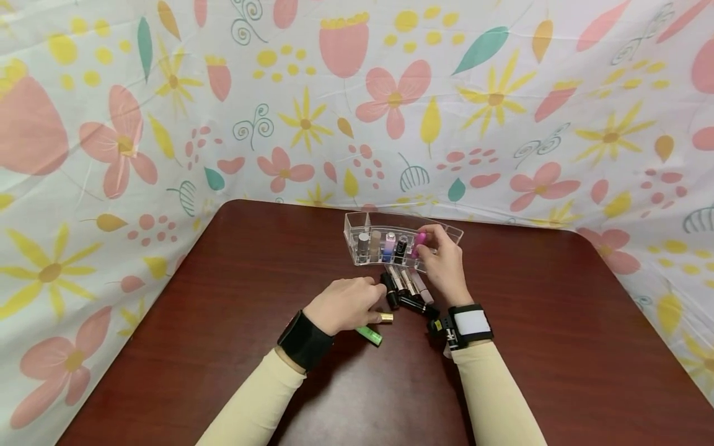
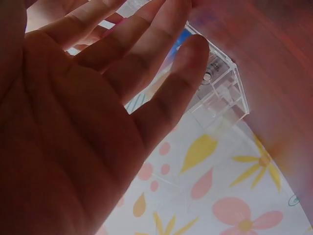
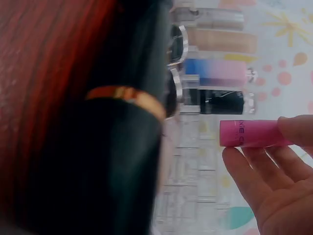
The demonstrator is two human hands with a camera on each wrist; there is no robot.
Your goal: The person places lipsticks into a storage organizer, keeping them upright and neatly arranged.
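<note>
Between thumb and fingertips my right hand (image 1: 444,263) pinches a bright pink lipstick (image 3: 252,133), held upright over the front row of a clear acrylic organizer (image 1: 349,238). Four neighbouring slots hold a silver-capped tube (image 1: 363,249), a beige tube (image 1: 375,245), a blue-and-pink tube (image 1: 388,248) and a black tube (image 1: 400,250). My left hand (image 1: 346,303) hovers low over the loose tubes, its fingers loosely extended in the left wrist view. Its thumb is right at a gold-ended tube (image 1: 387,318), partly hidden beneath the hand.
In front of the organizer lie several loose tubes: a black one (image 1: 390,291), pale ones (image 1: 422,288) and a black one with a gold band (image 3: 129,95). Nearest me is a green tube (image 1: 370,336). A flower-printed cloth (image 1: 312,124) hangs behind the brown table (image 1: 251,266).
</note>
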